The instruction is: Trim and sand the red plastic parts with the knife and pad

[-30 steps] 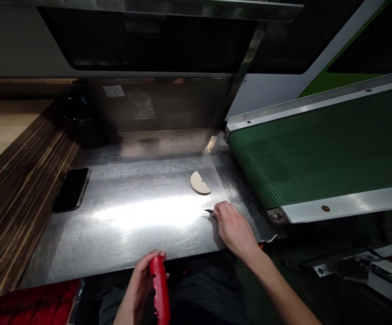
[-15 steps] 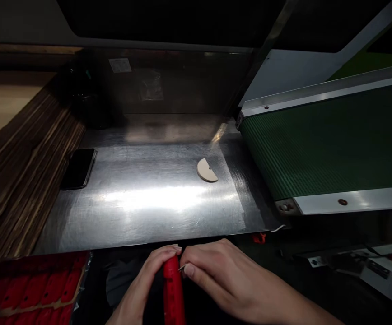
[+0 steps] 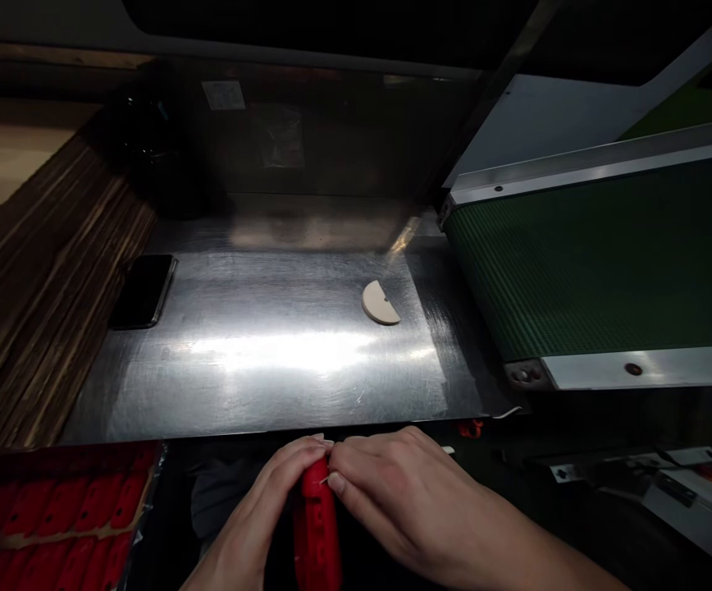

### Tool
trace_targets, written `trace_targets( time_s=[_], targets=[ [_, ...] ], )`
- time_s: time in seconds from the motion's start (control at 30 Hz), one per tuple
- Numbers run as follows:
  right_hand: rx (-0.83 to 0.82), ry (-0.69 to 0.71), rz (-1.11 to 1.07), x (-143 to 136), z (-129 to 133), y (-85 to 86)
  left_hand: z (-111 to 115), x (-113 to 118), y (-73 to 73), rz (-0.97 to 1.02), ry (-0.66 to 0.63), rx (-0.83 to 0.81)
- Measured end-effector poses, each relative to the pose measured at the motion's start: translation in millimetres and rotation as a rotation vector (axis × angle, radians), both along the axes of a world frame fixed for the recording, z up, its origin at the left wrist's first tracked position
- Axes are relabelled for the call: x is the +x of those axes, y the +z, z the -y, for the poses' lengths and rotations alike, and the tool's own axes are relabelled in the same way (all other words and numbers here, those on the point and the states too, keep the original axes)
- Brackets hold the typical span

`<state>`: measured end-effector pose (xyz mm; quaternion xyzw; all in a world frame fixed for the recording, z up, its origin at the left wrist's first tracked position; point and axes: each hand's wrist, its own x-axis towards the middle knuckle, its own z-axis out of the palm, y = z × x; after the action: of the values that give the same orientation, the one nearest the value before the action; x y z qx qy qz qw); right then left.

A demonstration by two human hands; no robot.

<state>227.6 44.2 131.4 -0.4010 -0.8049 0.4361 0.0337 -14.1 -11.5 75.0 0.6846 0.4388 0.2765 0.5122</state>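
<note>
My left hand [image 3: 270,492] is closed on a long red plastic part [image 3: 317,533], its fingertips over the upper end. The part stands roughly upright below the table's front edge, and its lower end runs out of view. My right hand [image 3: 411,501] is closed in a pinch on a thin pointed tool [image 3: 325,480]. Only the slim tip shows, touching or nearly touching the red part's side near its top; the rest is mostly hidden in my hand. A pale half-round disc [image 3: 381,303] lies on the metal table [image 3: 257,402] beyond my hands.
A phone [image 3: 143,291] lies at the table's left, against a stack of cardboard [image 3: 54,287]. Several red parts [image 3: 54,509] sit in a box at lower left. A green conveyor belt [image 3: 608,263] stands at right, with metal pieces [image 3: 682,484] below it.
The view has shifted slightly. The red part is tilted a little, showing more of its slotted side. Both hands keep their grip, and the tool's tip stays by the part's upper end.
</note>
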Motion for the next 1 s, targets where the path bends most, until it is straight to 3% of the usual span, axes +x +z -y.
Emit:
trace_targets(
  time_s=[0.23,0.43,0.7,1.0],
  targets=[
    [0.099,0.009,0.044,-4,2,-4.6,4,0,-3.9,-0.031,0.002,0.081],
    [0.071,0.034,0.048,-2,2,0.2,6,-1,-12.7,0.003,-0.019,0.093],
    [0.010,0.075,0.051,1,-2,6.8,-3,2,0.7,-0.113,-0.045,0.232],
    [0.034,0.086,0.034,2,-2,7.2,-5,4,6.9,-0.148,-0.052,0.232]
  ],
)
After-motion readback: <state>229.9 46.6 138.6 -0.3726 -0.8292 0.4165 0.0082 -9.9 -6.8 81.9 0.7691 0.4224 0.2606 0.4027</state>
